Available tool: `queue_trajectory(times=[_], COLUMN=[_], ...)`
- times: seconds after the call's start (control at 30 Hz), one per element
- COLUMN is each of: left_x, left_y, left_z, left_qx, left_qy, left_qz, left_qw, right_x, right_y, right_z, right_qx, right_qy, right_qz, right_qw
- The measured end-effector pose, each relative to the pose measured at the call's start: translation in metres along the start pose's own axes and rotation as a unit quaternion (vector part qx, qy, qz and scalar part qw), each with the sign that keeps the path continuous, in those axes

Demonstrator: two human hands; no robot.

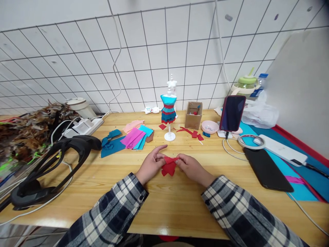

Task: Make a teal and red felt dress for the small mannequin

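Observation:
A small piece of red fabric (169,167) is stretched between my two hands, low over the front of the wooden table. My left hand (153,164) pinches its left top corner between thumb and a finger, with the index finger stuck out. On the other side, my right hand (193,167) grips the top right corner, fingers curled. Straight behind stands a miniature dress form (171,83) on a white stand. It wears a doll dress (169,109) with a light blue top and tiers of teal and red.
Fabric pieces (132,138) lie left of the stand, red scraps (194,134) right of it. Behind are a cardboard box (193,118) and a pink bowl (210,126). A propped phone (232,113) and a black phone (267,169) are right; a black headset frame (55,171) is left.

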State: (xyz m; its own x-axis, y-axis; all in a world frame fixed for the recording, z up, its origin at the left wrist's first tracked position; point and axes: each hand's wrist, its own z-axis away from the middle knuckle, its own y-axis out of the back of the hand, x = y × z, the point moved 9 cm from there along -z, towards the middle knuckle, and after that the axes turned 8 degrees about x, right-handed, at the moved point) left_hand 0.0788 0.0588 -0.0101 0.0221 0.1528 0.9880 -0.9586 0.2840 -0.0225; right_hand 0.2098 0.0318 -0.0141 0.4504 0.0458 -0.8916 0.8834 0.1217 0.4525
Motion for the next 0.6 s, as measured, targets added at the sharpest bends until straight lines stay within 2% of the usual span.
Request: queue_trajectory(times=[0.6], left_x=[0.0008], left_y=[-0.0025], left_z=[0.001], left_qx=[-0.005], left_qy=[-0.006], left_qz=[-0.015], left_qw=[1.0], right_x=[-0.0014], right_y=[-0.0021], right_z=[0.0002], right_qx=[-0.01], right_qy=[0.005], right_qz=[0.004], right_qw=[1.0])
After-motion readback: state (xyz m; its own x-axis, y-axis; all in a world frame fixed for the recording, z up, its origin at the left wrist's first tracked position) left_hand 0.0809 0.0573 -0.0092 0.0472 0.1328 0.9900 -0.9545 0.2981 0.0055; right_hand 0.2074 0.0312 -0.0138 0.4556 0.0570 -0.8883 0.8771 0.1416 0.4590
